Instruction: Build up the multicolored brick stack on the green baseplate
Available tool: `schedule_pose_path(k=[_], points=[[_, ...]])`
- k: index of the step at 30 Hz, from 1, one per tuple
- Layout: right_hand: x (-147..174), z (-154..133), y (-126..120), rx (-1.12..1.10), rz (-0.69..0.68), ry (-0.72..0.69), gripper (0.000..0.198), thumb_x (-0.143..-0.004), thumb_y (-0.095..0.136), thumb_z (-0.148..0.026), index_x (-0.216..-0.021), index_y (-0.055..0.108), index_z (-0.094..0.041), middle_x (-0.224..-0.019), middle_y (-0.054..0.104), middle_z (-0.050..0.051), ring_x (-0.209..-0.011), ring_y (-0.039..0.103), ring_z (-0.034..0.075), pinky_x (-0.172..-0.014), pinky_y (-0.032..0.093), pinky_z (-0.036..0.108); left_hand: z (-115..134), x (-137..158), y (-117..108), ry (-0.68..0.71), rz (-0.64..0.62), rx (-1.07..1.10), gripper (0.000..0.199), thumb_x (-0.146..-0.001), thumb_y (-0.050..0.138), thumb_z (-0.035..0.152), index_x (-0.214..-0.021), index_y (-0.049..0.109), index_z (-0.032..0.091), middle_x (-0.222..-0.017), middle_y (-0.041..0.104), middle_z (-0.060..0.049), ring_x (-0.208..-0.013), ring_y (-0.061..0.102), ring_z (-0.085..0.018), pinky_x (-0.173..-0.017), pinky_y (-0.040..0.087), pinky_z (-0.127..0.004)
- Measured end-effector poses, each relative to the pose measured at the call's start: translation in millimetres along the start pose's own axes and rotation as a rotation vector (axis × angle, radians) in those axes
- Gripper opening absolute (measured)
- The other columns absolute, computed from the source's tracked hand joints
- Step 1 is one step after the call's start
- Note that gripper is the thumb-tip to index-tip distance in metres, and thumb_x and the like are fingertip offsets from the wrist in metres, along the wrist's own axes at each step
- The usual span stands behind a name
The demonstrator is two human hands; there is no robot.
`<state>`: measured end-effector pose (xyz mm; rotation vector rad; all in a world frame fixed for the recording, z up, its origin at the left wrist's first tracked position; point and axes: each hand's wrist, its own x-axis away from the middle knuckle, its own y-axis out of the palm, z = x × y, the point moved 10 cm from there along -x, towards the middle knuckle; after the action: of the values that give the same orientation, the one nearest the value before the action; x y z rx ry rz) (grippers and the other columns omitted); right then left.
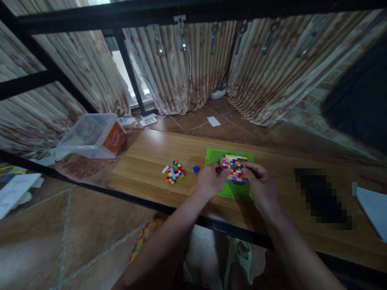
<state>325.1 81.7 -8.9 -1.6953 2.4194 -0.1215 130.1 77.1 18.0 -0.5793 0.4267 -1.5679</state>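
Observation:
A block of many-coloured toy building bricks (234,167) stands on a green studded baseplate (214,155) on the wooden table. My left hand (213,177) grips its left side, fingers bent against the bricks. On the opposite side my right hand (260,179) closes its thumb and fingers on the block's right edge. The hands partly cover the sides of the block, so its lower parts are hard to make out. A single blue brick (196,169) lies just left of the baseplate. Farther left is a loose cluster of small mixed bricks (173,173).
A clear plastic bin (87,137) with an orange label stands beyond the table's left end. The wooden table (145,157) has a dark front edge. At far right lies a white sheet (373,209); a pixelated dark patch is beside it. Curtains (187,72) hang behind.

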Motion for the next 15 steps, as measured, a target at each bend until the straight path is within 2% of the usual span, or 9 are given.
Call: schedule_pose_path(k=[7,15], points=[[-3.3,3.4,-2.9,0.067,0.020,0.018,0.034,-0.072,0.071,-0.045,-0.096,0.073,-0.022,-0.099,0.075,0.007,-0.089,0.069,0.025,-0.085,0.053,0.045,0.8,2.5,-4.0,-0.025,-0.007,0.008,0.037,-0.094,0.048,0.043,-0.098,0.071,0.014,-0.095,0.076,-0.011,-0.089,0.070,-0.023,-0.075,0.049,-0.029],[-1.8,-10.9,-3.3,0.240,0.032,-0.054,0.032,-0.077,0.065,-0.045,-0.096,0.075,-0.022,-0.098,0.075,0.007,-0.090,0.069,0.026,-0.084,0.052,0.043,0.6,3.1,-7.6,-0.040,0.007,-0.006,0.038,-0.094,0.047,0.043,-0.100,0.071,0.015,-0.095,0.075,-0.010,-0.089,0.069,-0.023,-0.077,0.050,-0.029]])
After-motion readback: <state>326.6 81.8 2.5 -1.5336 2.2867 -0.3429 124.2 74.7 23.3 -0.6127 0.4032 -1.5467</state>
